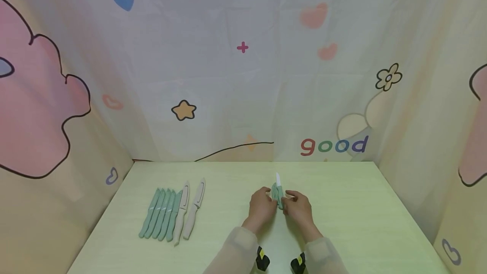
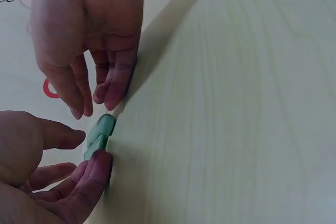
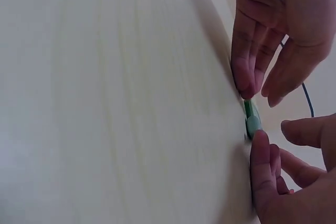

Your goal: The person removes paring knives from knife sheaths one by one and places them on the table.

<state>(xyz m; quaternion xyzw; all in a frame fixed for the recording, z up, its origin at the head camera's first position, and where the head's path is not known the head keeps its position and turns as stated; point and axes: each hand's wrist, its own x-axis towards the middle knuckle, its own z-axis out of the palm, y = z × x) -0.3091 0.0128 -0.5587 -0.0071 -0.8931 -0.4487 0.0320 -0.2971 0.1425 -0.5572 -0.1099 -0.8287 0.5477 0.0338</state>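
A small knife with a green handle (image 1: 281, 202) and a white blade (image 1: 278, 179) lies on the table, blade pointing away. Alongside it on the left is a green sheath (image 1: 274, 192). My left hand (image 1: 261, 204) touches the sheath's outer side with its fingers. From the other side, my right hand (image 1: 299, 209) has its fingertips against the handle. In the right wrist view, the right thumb (image 3: 302, 131) stands apart from the green pieces (image 3: 253, 124). The wrist views show both hands' fingers loosely extended, with the blade hidden there.
On the table's left, several green knives (image 1: 160, 215) lie side by side in a row. Two beige knives (image 1: 179, 224) lie at the row's right end. A patterned curtain (image 1: 213, 75) rises behind the table (image 1: 365, 223) and along both sides.
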